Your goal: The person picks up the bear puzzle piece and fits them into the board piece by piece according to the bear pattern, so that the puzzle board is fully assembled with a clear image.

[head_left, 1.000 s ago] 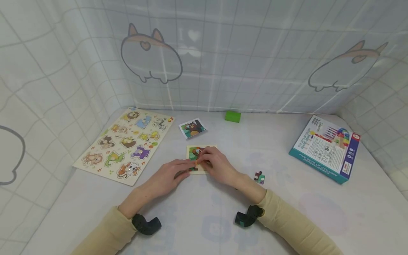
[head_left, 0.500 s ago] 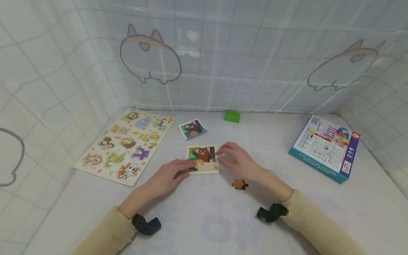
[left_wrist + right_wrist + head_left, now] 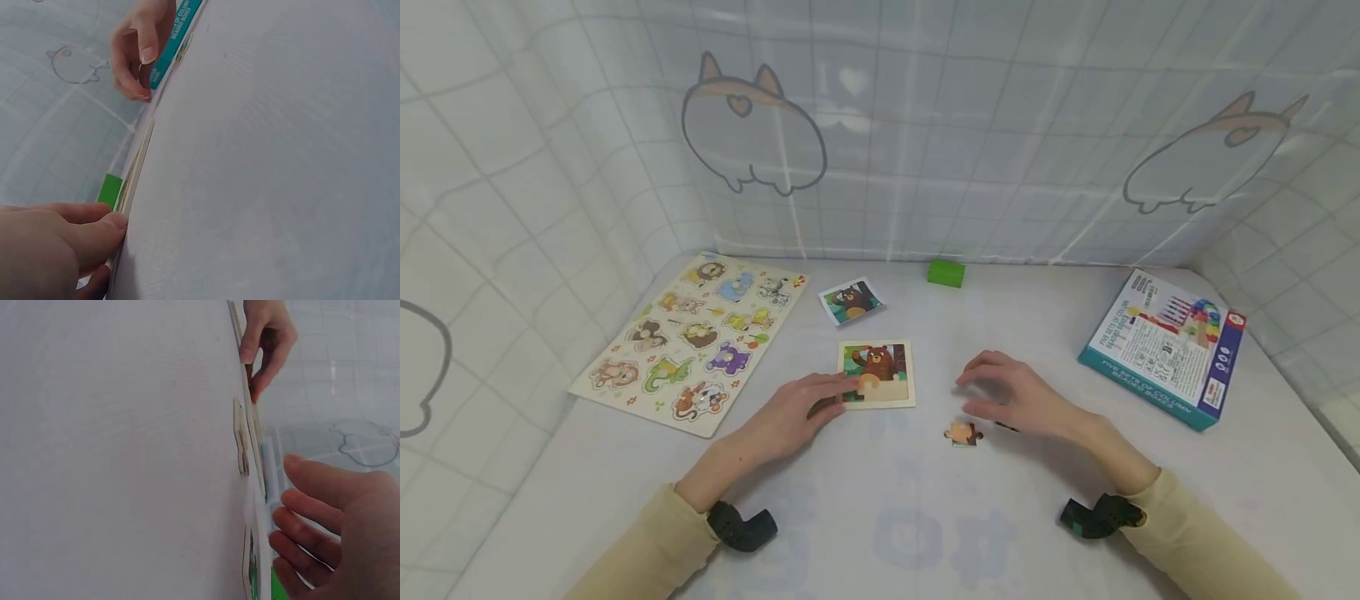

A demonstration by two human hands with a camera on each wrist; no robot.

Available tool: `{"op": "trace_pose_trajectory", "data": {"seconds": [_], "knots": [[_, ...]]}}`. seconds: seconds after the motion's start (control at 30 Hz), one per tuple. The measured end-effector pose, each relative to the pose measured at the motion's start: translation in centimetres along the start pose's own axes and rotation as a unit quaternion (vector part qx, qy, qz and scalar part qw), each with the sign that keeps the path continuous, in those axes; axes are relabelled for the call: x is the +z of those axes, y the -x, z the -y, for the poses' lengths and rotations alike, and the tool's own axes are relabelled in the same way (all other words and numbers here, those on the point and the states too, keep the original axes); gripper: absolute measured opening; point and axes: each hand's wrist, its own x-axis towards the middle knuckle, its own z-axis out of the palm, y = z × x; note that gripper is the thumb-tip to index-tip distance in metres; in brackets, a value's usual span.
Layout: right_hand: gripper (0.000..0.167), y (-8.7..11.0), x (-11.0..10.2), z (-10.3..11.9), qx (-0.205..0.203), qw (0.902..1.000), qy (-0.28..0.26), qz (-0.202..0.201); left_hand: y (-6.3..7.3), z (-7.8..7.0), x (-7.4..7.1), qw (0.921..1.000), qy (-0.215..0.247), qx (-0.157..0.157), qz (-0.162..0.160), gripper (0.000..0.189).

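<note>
A small wooden jigsaw puzzle (image 3: 891, 392) with a brown bear picture lies flat in the middle of the table. Its lower right shows bare wood. My left hand (image 3: 801, 412) grips its near left corner, fingers over the frame and thumb at the edge. My right hand (image 3: 1026, 396) hovers to the right with fingers apart and slightly bent, holding nothing. Just below its fingertips lies an orange and brown puzzle piece (image 3: 963, 433). Another puzzle piece (image 3: 1006, 427) is mostly hidden under the right hand; in the right wrist view both pieces stand edge-on beyond the table surface.
Behind the puzzle lie a bear picture card (image 3: 853, 302) and a green block (image 3: 946, 273). A wooden animal peg board (image 3: 647, 400) takes up the left side. At the right is a teal and white box (image 3: 1161, 346). A tiled-pattern curtain (image 3: 970, 167) rises behind.
My right hand has come off the puzzle and moved right to the loose pieces, uncovering the bear picture. My left hand has stayed at the puzzle's corner.
</note>
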Motion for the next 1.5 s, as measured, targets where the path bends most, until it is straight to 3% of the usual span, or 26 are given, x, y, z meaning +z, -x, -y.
{"op": "trace_pose_trajectory", "data": {"seconds": [0.1, 0.3, 0.57, 0.7, 0.97, 1.17, 1.5], "knots": [[0.03, 0.4, 0.0, -0.1, 0.013, 0.9998, -0.01, 0.012, 0.0, 0.0, 0.0, 1.0, 0.001, 0.003, -0.001, 0.04], [0.034, 0.8, 0.4, -0.5, 0.001, 0.9993, -0.032, 0.02, 0.0, 0.0, 0.0, 1.0, 0.003, -0.001, 0.001, 0.041], [0.039, 0.8, 0.4, -0.5, 0.005, 0.9985, -0.006, 0.054, -0.1, -0.2, -0.1, 1.0, 0.006, 0.0, 0.003, 0.041], [0.034, 0.8, 0.5, -0.6, 0.007, 0.9979, -0.01, 0.064, 0.0, -0.2, -0.1, 1.0, 0.005, -0.002, 0.004, 0.041], [0.024, 0.7, 0.5, -0.6, 0.005, 0.9988, -0.017, 0.046, 0.0, -0.2, -0.1, 1.0, 0.0, -0.006, 0.004, 0.041], [0.023, 0.7, 0.3, -0.9, 0.014, 0.9998, -0.006, 0.01, -0.1, -0.2, -0.1, 0.9999, 0.001, -0.01, 0.006, 0.041], [0.023, 0.6, 0.5, -1.3, -0.003, 0.9999, 0.008, -0.011, 0.0, -0.3, -0.2, 0.9999, 0.003, -0.012, 0.007, 0.041]]}}
